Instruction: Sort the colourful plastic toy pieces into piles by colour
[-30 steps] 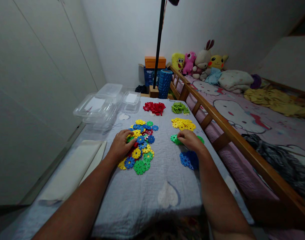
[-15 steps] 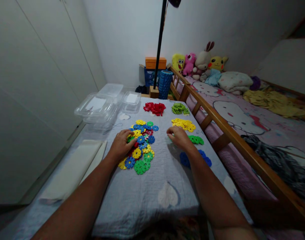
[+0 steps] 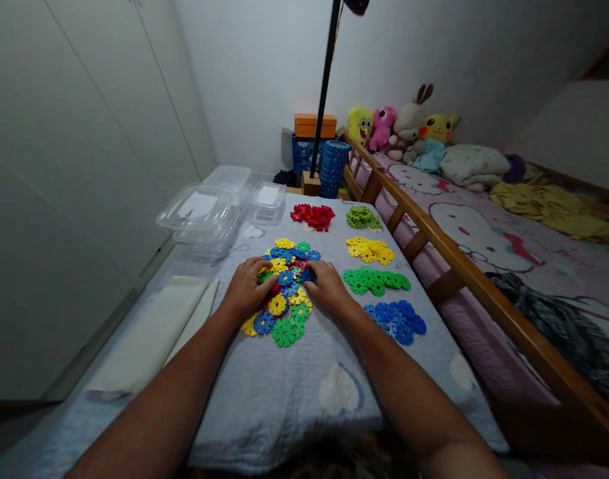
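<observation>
A mixed pile of notched plastic snowflake discs, yellow, blue, green and red, lies on the cloth-covered table. Over its left edge rests my left hand, thumb and fingers apart around a green disc and a red piece, with no clear grip on either. At the pile's right side, my right hand has thumb and fingertips closed on a dark blue snowflake disc. A yellow disc and a large green disc lie toward the near end.
On the right sit single-colour piles: blue discs, green discs, yellow discs and light green pieces. Red pieces lie farther back. Clear plastic boxes and a folded cream cloth occupy the left. A wooden bed rail borders the table.
My right hand has moved left from beside the sorted piles to the mixed pile and closed on a blue disc. My left hand stays at the pile. The view has shifted slightly.
</observation>
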A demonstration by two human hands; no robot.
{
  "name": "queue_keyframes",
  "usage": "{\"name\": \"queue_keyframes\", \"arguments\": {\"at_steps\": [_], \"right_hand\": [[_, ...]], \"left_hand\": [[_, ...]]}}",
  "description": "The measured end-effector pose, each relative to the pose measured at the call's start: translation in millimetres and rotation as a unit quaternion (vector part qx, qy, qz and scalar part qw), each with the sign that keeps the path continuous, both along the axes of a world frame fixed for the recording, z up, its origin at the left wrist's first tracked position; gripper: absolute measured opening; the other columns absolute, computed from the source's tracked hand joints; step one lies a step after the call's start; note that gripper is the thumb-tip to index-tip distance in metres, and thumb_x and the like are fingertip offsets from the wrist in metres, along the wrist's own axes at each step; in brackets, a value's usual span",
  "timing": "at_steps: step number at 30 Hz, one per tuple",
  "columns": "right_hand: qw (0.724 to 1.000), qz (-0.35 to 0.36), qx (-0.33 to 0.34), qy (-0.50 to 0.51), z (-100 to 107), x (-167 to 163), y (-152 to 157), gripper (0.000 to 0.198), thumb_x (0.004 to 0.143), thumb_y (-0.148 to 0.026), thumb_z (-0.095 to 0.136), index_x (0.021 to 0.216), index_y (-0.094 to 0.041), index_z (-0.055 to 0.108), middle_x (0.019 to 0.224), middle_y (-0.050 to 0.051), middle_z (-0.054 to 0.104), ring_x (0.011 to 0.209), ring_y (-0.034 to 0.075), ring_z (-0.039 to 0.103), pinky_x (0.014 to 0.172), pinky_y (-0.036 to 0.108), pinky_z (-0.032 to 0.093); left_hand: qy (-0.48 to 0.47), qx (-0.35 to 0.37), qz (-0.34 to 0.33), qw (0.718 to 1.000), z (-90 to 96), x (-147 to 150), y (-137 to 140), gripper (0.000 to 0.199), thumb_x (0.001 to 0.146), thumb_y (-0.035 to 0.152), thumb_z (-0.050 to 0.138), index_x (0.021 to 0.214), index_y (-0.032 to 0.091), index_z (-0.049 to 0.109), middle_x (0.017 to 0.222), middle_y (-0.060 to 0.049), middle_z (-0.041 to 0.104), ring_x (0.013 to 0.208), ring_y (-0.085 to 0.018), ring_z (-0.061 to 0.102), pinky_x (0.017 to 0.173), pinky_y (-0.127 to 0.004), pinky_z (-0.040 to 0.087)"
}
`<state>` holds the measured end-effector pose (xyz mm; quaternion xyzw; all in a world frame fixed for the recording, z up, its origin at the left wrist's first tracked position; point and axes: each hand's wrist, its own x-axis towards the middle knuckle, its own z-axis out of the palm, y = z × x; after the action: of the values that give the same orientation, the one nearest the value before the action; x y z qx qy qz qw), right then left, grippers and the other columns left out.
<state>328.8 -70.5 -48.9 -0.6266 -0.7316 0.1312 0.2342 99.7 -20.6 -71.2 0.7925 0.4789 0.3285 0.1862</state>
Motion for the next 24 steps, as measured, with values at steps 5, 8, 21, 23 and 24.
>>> {"name": "queue_keyframes", "arguments": {"at_steps": [5, 8, 21, 23, 24], "right_hand": [[0.999, -0.001, -0.007, 0.031, 2, -1, -1, 0.035, 0.086, -0.009, 0.061, 0.118, -0.02, 0.069, 0.126, 0.011, 0.071, 0.113, 0.026, 0.061, 0.103, 0.039, 0.044], [0.998, 0.005, -0.021, 0.057, 4, 3, -2, 0.028, 0.088, -0.008, 0.057, 0.108, -0.021, 0.071, 0.117, 0.008, 0.075, 0.108, 0.023, 0.064, 0.101, 0.035, 0.045], [0.989, -0.012, -0.066, 0.13, 40, 70, -31, 0.021, 0.085, -0.021, 0.059, 0.1, -0.019, 0.072, 0.085, 0.001, 0.072, 0.079, 0.016, 0.064, 0.078, 0.028, 0.047], [0.988, -0.029, -0.068, 0.139, 44, 90, -42, 0.022, 0.085, -0.024, 0.059, 0.101, -0.019, 0.072, 0.082, 0.001, 0.071, 0.075, 0.016, 0.064, 0.074, 0.027, 0.047], [0.987, -0.041, -0.068, 0.143, 46, 100, -47, 0.023, 0.084, -0.026, 0.059, 0.102, -0.019, 0.072, 0.081, 0.001, 0.07, 0.074, 0.016, 0.063, 0.071, 0.027, 0.047]], "left_hand": [[-0.004, 0.001, -0.003, 1.0, -0.6, -1, 1, 0.035, 0.086, 0.046, 0.06, 0.108, 0.02, 0.069, 0.124, -0.012, 0.066, 0.121, -0.031, 0.059, 0.11, -0.05, 0.045], [-0.006, -0.001, -0.002, 1.0, -0.7, -1, 1, 0.033, 0.086, 0.045, 0.061, 0.107, 0.021, 0.069, 0.123, -0.011, 0.066, 0.12, -0.031, 0.059, 0.109, -0.049, 0.046], [-0.003, -0.006, -0.007, 1.0, 1.8, 0, 1, 0.034, 0.086, 0.045, 0.06, 0.107, 0.02, 0.069, 0.121, -0.012, 0.067, 0.12, -0.031, 0.06, 0.11, -0.05, 0.046], [-0.004, -0.002, -0.006, 1.0, 0.5, -1, 2, 0.034, 0.086, 0.045, 0.06, 0.107, 0.02, 0.069, 0.122, -0.012, 0.066, 0.12, -0.031, 0.06, 0.109, -0.05, 0.046], [-0.005, -0.001, -0.005, 1.0, -0.4, -1, 2, 0.034, 0.086, 0.046, 0.06, 0.107, 0.021, 0.069, 0.123, -0.011, 0.066, 0.12, -0.031, 0.06, 0.109, -0.05, 0.046]]}}
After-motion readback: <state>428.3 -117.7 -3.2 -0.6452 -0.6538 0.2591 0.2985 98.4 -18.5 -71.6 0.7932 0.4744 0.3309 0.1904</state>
